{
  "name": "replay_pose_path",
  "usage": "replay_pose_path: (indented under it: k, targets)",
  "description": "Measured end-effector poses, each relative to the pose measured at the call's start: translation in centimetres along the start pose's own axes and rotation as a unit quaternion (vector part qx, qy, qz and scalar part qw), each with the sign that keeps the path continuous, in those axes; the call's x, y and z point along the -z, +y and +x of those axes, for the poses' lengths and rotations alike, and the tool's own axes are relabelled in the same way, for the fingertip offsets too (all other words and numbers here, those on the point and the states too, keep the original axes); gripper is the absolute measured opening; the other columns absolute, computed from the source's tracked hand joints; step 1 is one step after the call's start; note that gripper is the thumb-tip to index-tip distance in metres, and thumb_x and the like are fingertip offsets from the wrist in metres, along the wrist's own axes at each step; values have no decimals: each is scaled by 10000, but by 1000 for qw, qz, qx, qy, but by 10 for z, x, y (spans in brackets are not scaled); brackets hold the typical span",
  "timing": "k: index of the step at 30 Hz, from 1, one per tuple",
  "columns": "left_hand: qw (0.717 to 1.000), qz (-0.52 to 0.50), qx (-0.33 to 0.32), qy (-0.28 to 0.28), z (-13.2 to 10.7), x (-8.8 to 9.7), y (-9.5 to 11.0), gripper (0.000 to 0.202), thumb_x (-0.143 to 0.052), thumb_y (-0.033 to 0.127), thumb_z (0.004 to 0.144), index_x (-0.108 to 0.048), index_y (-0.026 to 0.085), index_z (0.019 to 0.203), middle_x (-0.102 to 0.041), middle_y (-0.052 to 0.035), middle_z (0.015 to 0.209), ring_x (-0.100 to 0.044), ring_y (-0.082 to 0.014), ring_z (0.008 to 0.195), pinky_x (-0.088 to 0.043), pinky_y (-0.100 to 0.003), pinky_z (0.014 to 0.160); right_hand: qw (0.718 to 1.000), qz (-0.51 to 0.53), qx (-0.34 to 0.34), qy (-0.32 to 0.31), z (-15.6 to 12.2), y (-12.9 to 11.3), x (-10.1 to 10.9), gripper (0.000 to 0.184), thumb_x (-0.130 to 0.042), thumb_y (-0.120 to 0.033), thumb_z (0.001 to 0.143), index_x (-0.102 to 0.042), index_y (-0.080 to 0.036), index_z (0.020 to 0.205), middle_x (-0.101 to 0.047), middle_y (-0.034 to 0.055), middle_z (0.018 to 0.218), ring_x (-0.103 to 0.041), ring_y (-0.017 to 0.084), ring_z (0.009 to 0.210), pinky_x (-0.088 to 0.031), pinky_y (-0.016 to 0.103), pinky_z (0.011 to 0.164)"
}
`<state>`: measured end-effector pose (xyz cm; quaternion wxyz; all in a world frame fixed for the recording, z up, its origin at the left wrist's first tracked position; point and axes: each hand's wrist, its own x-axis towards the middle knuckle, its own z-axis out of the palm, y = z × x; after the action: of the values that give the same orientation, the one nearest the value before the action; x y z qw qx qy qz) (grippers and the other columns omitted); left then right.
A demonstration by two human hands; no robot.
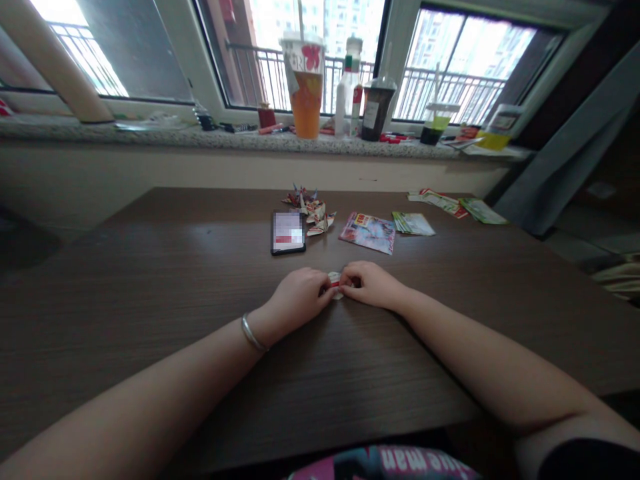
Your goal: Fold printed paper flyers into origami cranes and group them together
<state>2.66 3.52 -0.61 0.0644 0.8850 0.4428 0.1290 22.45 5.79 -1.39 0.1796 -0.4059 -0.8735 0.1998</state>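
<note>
Got a small printed paper [335, 275] pinched by both left hand [304, 291] and right hand [373, 284], one at each side, right down at the table [230, 387]. Looks like working a fold or crease, can't tell exactly which behind those hands. Next up, probably calls for keeping one side steady and pressing firmly along the other. Beyond the grip, slightly left: phone [288, 233] and folded paper bits [316, 213]. Beyond and right: booklet [369, 233].
</note>
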Motion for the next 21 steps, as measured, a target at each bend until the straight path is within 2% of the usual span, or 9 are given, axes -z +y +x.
replay_pose_path:
  k: [9,18,21]
  targets:
    - [995,-57,59,-51,5,2,-5,338,-468,403,901,-706,192,785,-706,-58,794,-594,-183,704,-349,-271,596,999,22,-35,5,1,0,-2,142,-604,-262,845,-664,-158,768,-642,18,723,-531,122,668,-347,232,619]
    - [992,-67,67,-78,8,2,-7,307,-512,435,865,-711,215,786,-714,-32,787,-607,-173,675,-324,-259,575,1000,-2,-14,-8,0,-1,-1,124,-620,-260,823,-656,-162,757,-608,5,694,-508,113,651,-335,226,616]
    - [995,-43,63,-71,8,0,-9,294,-524,426,857,-685,202,754,-701,-36,770,-598,-176,672,-324,-265,571,1000,-10,-13,-10,1,-2,-1,102,-626,-245,803,-647,-168,739,-604,0,684,-503,114,646,-327,227,611]
